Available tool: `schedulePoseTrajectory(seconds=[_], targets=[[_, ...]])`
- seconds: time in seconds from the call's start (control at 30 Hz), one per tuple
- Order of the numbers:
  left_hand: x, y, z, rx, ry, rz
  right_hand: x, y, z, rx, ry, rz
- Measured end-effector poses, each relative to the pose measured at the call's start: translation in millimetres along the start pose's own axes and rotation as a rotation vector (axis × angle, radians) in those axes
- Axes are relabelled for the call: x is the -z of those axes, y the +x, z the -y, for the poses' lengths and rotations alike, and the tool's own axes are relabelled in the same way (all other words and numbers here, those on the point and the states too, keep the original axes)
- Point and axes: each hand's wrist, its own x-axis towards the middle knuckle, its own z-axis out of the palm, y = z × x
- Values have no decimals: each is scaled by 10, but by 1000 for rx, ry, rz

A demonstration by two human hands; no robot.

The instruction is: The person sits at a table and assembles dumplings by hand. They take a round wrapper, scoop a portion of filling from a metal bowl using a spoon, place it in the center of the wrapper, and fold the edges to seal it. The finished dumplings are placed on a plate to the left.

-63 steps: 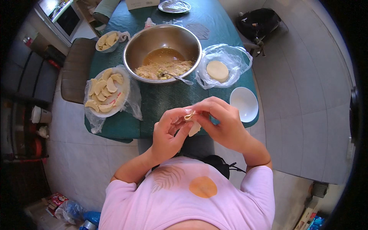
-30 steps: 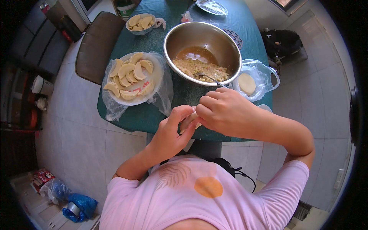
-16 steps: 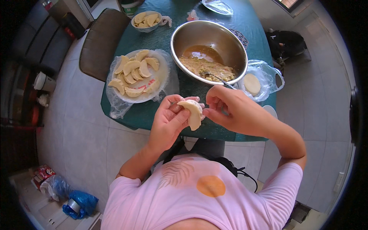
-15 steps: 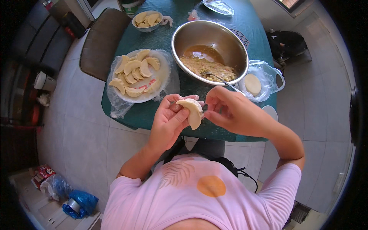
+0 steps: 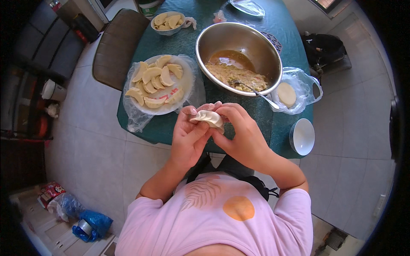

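Note:
A pale, crescent-shaped dumpling (image 5: 209, 119) with a pleated edge is held between both hands, just off the table's near edge. My left hand (image 5: 188, 134) grips its left end, thumb in front and fingers behind. My right hand (image 5: 240, 130) pinches its right end between thumb and fingers. Beyond them stands a large steel bowl (image 5: 273, 64) of minced filling with liquid pooled at the far side; a spoon (image 5: 260, 94) rests in it. A plate (image 5: 185, 77) on a plastic bag bears several finished dumplings. Round dough wrappers (image 5: 286, 94) lie in a clear bag at the right.
On the green-covered table (image 5: 213, 13), a bowl (image 5: 175, 30) of dumplings stands far left and a small white bowl (image 5: 302, 137) near the right edge. A film-covered tray (image 5: 247, 7) lies at the back. A brown chair (image 5: 117, 51) stands at the left.
My right hand has come left and closed on the dumpling's right end. The dumpling has turned from a steep slant to nearly level. The small white bowl now shows fully.

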Motion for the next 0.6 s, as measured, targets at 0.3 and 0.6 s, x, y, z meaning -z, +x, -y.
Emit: schedulePoseTrajectory(seconds=[0.3, 0.6], targets=[[176, -168, -43, 28, 436, -55, -42, -9, -67, -226, 273, 193], [345, -401, -391, -109, 675, -118, -388, 282, -268, -552, 903, 359]])
